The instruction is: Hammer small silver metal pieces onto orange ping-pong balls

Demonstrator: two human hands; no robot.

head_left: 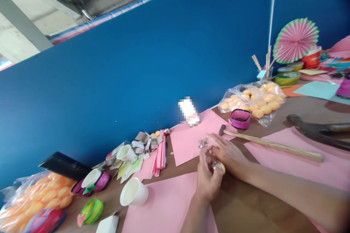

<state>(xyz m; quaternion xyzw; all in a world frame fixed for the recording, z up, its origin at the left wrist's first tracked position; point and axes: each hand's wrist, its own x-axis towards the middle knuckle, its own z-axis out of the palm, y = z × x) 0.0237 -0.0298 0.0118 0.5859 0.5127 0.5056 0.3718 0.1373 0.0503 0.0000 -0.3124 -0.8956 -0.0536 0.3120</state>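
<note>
My left hand (208, 180) is closed around a small ball (219, 167), yellow-orange with a shiny silver patch; the fingers cover much of it. Just to the right, my right hand (228, 153) has its fingers stretched toward a small pile of shiny silver bits (203, 143), possibly tacks, and its fingertips lie beside the left fingers. These bits rest on a pink paper sheet (186, 153). Whether a tiny piece sits between the right fingers cannot be made out.
A wooden-handled hammer (273, 145) lies right of my hands. Farther back are a purple tape ring (240, 119) and a bag of orange balls (254, 100). A white paper cup (133, 192) stands left. Pliers-like dark tool (311, 127) is at right; a blue partition (136, 72) rises behind.
</note>
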